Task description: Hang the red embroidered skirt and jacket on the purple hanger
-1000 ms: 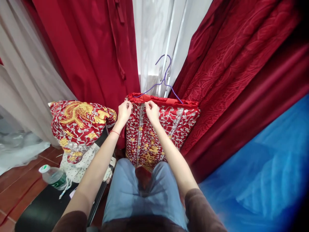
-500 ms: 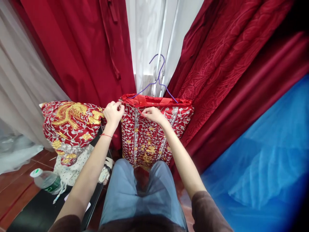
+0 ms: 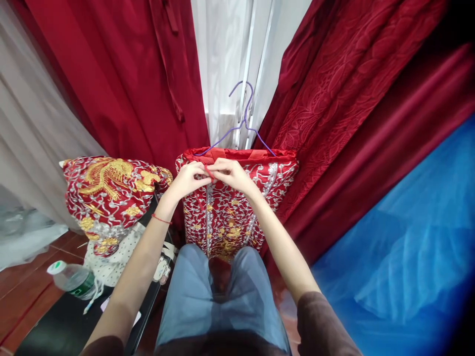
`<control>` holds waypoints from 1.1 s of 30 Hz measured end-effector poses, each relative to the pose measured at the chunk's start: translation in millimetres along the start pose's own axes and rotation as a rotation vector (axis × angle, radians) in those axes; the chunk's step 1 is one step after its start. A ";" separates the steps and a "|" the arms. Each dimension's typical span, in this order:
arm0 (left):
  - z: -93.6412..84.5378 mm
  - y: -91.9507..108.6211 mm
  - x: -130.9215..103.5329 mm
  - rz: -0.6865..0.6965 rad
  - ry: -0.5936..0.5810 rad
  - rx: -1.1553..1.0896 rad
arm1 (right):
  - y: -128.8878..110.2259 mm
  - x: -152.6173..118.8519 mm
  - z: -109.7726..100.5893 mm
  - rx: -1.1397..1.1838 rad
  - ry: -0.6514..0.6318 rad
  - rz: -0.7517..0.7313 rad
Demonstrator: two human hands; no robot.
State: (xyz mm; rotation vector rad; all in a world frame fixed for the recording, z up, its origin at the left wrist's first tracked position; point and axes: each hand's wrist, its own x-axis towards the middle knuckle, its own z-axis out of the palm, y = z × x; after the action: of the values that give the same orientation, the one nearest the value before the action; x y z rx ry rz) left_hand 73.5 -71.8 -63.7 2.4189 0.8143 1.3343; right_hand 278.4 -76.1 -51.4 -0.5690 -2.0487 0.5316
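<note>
Nearest: trousers (image 3: 245,296), knees close to the lower part of the skirt (image 3: 230,217). Skirt hangs upright just ahead of the knees — red, with silver and gold embroidery, plain red waistband on top.

Left hand (image 3: 189,181): fingers bent, thumb and forefinger pinching a thin red tie (image 3: 209,171) in front of the waistband, left of its middle. Right hand (image 3: 235,175): fingertips gathered, pinching the same tie from the other side; the two hands nearly meet. Exact path of the tie between the fingers too small to tell.

To the left, a black seat (image 3: 48,316) bears a bottle (image 3: 74,280) and a dotted bag (image 3: 106,262); an embroidered garment (image 3: 115,198) lies partly over the bag.

Behind: purple hanger (image 3: 243,121), lower ends at the waistband — then a white curtain (image 3: 220,64).
</note>
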 end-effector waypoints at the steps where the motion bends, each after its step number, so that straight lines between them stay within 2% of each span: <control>1: -1.0 1.3 -0.5 -0.015 -0.040 -0.006 | -0.8 0.0 -0.6 -0.076 -0.037 -0.030; 4: 0.1 5.6 -1.9 -0.081 -0.114 -0.107 | -1.8 0.0 -4.2 -0.236 -0.075 -0.083; 8: 8.4 5.3 -4.1 -0.186 -0.113 -0.301 | 1.9 0.4 -3.4 -0.300 -0.062 -0.145; 11: 13.5 -1.2 -5.1 -0.286 -0.113 -0.417 | 4.4 -1.0 2.9 -0.341 -0.044 -0.139; 16: 21.1 -8.4 -1.0 -0.377 0.119 -0.457 | 2.3 -4.0 13.6 -0.452 0.085 0.011; 21: 38.4 -20.5 10.3 -0.379 0.339 -0.446 | 6.9 5.2 23.4 -0.503 0.192 0.185; 23: 40.9 -34.7 15.1 -0.395 0.453 -0.416 | 12.7 11.2 26.4 -0.539 0.217 0.260; 26: 33.3 -61.9 19.9 -0.425 0.569 -0.224 | 23.6 18.5 26.8 -0.601 0.264 0.365; 29: 19.1 -83.1 22.7 -0.380 0.513 0.010 | 32.0 22.5 21.8 -0.633 0.290 0.424; 33: 10.7 -90.1 31.3 -0.230 0.453 0.135 | 32.4 24.0 13.6 -0.703 0.322 0.399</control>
State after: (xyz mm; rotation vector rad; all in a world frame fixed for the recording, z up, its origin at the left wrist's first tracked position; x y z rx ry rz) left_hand 64.4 19.8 -90.6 2.0531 1.2875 1.8052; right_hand 261.3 -38.2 -60.6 -1.3993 -1.7796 -0.0875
